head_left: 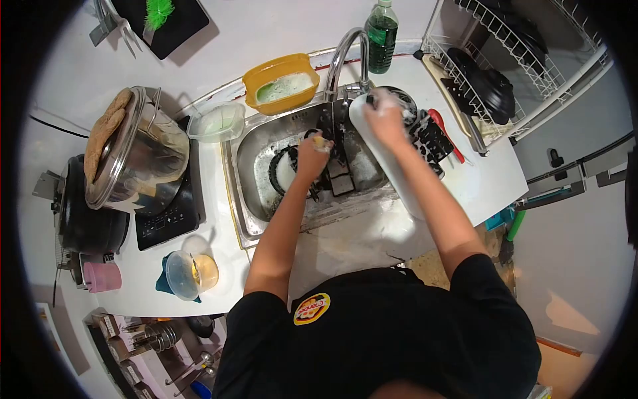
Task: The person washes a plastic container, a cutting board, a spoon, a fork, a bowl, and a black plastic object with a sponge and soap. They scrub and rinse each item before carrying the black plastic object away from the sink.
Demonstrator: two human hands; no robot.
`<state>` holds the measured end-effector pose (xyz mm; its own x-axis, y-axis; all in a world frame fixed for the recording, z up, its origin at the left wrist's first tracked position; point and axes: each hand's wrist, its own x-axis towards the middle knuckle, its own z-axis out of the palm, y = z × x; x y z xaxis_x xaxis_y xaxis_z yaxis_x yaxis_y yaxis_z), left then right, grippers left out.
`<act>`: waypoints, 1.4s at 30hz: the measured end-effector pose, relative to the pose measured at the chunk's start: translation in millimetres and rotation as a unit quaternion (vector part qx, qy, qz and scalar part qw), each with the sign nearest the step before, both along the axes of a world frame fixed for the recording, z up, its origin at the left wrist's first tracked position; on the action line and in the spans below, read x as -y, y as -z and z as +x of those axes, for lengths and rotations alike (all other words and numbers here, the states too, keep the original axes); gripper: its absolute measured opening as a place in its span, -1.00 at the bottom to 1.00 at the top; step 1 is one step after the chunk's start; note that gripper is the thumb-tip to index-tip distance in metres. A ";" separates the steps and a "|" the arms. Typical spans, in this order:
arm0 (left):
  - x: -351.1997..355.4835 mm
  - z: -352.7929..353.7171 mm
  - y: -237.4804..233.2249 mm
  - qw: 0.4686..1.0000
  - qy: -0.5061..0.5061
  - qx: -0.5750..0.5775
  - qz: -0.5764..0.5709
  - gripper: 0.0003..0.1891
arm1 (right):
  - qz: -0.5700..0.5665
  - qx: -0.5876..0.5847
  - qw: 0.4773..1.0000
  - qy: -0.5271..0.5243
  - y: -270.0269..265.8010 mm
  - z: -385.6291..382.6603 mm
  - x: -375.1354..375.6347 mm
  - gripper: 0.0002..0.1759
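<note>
My left hand (314,156) is over the metal sink (256,159), its fingers closed around a small yellow sponge (320,142). Below and beside it, a round black-rimmed item (284,169) and other dark pieces lie in the basin. My right hand (385,116) is soapy and blurred, at the upper end of a long white board (392,169) that leans across the sink's right side. What its fingers hold, if anything, cannot be made out. Behind it stands a round dark item with suds (402,100).
A yellow basin (282,85) of suds, a clear tub (218,123), the faucet (345,50) and a green bottle (382,40) line the back. Right are black sudsy items (433,141) and a dish rack (495,30); left, a large steel pot (149,149).
</note>
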<state>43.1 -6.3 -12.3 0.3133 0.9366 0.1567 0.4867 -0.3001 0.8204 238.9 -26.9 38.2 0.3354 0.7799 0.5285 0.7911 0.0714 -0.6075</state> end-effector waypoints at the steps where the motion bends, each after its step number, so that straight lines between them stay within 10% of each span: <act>1: -0.2 -6.8 -13.6 0.998 -0.004 0.023 -0.053 -0.67 | -0.138 -0.053 0.989 -0.010 -5.6 -24.2 3.0 -0.46; 5: 38.2 -12.0 -38.1 0.998 0.040 0.043 0.016 -0.68 | -0.301 -0.561 0.768 -0.079 -0.4 -78.0 11.7 -0.42; 11: 29.5 -36.7 -7.2 0.955 0.234 -0.093 0.157 -0.50 | -0.226 -0.644 0.720 -0.126 29.6 -59.1 25.6 -0.70; 18: 10.3 -8.3 -17.9 0.958 0.009 -0.184 0.222 -0.64 | -0.346 -0.582 0.708 -0.201 42.6 -76.5 40.1 -0.25; 22: 35.9 -16.9 -7.1 0.958 0.253 -0.123 0.059 -0.66 | -0.296 -0.574 0.695 -0.317 23.3 -38.2 32.7 -0.19; 25: 17.1 -32.6 -20.0 0.921 0.142 -0.293 0.212 -0.64 | -0.348 -0.477 0.763 -0.262 0.4 -51.3 45.6 -0.17; 30: 3.9 -16.2 -23.9 0.897 0.026 -0.028 0.440 -0.78 | -0.430 -0.473 0.705 -0.307 -26.2 -74.0 66.2 0.02; 34: -16.6 -33.2 -23.2 0.951 -0.093 0.003 0.296 -0.87 | -0.220 -0.374 0.856 -0.282 -8.1 -100.2 82.0 -0.06; 38: -4.8 -20.0 -11.6 0.928 -0.033 -0.013 0.370 -0.88 | -0.288 -0.612 0.675 -0.295 1.3 -102.9 82.2 -0.10; 39: 6.3 -15.7 -15.6 0.892 0.102 0.026 0.439 -0.87 | -0.307 -0.586 0.691 -0.292 -2.5 -98.4 80.2 -0.09; 42: 1.1 -23.9 -22.9 0.924 0.004 -0.013 0.382 -0.89 | -0.271 -0.539 0.735 -0.310 4.4 -96.3 82.4 -0.11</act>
<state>19.2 -7.5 10.6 0.3325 0.5529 0.7640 0.4987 -0.7907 0.3551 142.6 -109.3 33.8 -0.1763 0.9576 -0.2279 -0.2524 -0.2678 -0.9298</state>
